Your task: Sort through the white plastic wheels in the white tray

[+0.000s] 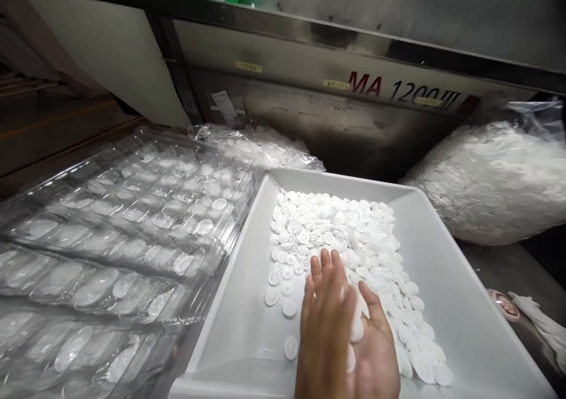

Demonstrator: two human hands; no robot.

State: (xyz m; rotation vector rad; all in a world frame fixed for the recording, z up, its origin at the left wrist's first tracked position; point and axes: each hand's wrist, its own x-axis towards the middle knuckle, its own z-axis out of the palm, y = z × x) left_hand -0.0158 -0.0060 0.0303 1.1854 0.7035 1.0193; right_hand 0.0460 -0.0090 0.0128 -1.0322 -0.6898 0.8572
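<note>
My left hand [336, 334] reaches into a white plastic tray [446, 304] and is the only hand in view. It is cupped over a heap of small white plastic discs [354, 234], and a few white discs [356, 327] are pinched between its thumb and fingers. The fingertips rest at the near edge of the heap. Some loose discs [283, 296] lie singly on the tray floor to the left of the hand. My right hand is out of sight.
Clear plastic blister trays [110, 234] with rows of pockets, many holding discs, cover the left side. A large clear bag of white discs [490, 181] lies at the right, a smaller bag [260, 145] behind the tray. A machine panel marked MA 1200 [398, 86] runs across the back.
</note>
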